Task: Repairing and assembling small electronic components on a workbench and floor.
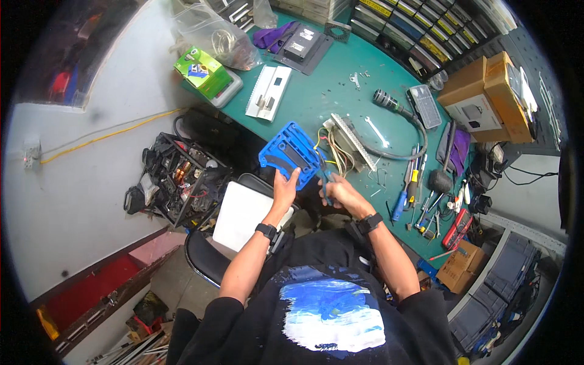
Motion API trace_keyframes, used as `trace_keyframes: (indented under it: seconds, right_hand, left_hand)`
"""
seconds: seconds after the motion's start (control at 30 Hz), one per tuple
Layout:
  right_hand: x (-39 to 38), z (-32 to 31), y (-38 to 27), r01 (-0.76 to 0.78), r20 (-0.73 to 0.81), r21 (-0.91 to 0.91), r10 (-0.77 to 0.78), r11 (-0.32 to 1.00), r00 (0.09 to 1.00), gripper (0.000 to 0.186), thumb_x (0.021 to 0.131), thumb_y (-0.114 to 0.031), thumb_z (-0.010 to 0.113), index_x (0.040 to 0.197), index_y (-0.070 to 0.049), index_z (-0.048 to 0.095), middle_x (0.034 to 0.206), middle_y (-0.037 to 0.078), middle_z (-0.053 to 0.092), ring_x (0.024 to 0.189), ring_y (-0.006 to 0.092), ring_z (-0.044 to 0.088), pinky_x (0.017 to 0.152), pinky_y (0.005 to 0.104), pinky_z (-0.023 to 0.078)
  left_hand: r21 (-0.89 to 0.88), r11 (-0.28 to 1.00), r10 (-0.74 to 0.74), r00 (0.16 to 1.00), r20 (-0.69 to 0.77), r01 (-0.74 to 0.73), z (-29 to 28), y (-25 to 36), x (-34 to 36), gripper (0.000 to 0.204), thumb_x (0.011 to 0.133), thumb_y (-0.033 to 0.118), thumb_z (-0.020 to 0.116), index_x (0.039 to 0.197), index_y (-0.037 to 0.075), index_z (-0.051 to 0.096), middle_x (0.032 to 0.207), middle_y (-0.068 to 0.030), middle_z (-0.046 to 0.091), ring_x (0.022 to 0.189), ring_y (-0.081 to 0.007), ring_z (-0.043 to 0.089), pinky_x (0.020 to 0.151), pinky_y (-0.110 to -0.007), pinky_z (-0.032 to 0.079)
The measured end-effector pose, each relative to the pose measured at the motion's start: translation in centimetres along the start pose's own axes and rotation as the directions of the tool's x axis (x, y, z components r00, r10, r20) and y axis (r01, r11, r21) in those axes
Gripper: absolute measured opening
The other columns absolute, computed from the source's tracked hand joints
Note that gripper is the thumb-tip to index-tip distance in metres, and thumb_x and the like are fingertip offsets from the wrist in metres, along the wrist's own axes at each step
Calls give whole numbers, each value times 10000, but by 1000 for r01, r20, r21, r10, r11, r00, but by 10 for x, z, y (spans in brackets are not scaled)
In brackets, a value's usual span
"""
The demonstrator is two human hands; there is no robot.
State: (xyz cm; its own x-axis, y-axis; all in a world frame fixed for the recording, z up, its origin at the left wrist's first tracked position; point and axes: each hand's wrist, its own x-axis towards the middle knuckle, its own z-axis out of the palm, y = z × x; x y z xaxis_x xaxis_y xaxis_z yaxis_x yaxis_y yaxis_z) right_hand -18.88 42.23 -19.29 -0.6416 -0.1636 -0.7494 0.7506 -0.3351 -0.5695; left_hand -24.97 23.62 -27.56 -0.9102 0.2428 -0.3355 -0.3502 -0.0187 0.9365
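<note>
L fingers (295,177) gripping 1 blue plastic pc (308,159), R fingers (333,189) round 1 blue tool (325,177), 1 perforated panel (355,142) nearby

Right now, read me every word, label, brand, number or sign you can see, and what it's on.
None is clear enough to quote.
Green box: printing, too small.
Black module: pale labels, blurred.
Drawer cabinet: yellow labels, too small.
Cardboard box: white printed panel, lettering too small.
Blue plastic piece: no text visible.
</note>
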Motion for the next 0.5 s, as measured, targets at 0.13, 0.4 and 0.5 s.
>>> trace_keyframes:
  seconds: [0.13,0.4,0.5]
  right_hand:
    - [-9,-8,-5,18,-95,-251,-43,968,995,316,836,-96,486,1137,-5,518,850,79,604,693,167,635,525,298,438]
    - [-11,-4,-17,-23,-225,-873,-360,487,905,382,823,-172,528,1091,101,532,966,377,640,976,533,620,877,573,473]
    - [-8,-7,-23,-88,-214,-924,-312,371,926,382,828,-173,531,1097,97,536,992,374,644,998,518,626,875,579,478]
  left_hand:
    - [-60,998,16,999,-49,-19,2,-2,2,395,968,75,635,1315,-22,472,1252,-106,619,1123,-166,585,988,-323,448]
    - [24,999,-37,999,22,37,-4,-5,4,457,982,76,621,1380,-28,422,1281,-99,601,1159,-167,563,1026,-330,432]
    - [37,998,49,999,21,-50,-2,-6,2,419,981,77,623,1351,-33,459,1261,-96,611,1145,-166,570,1018,-325,434]
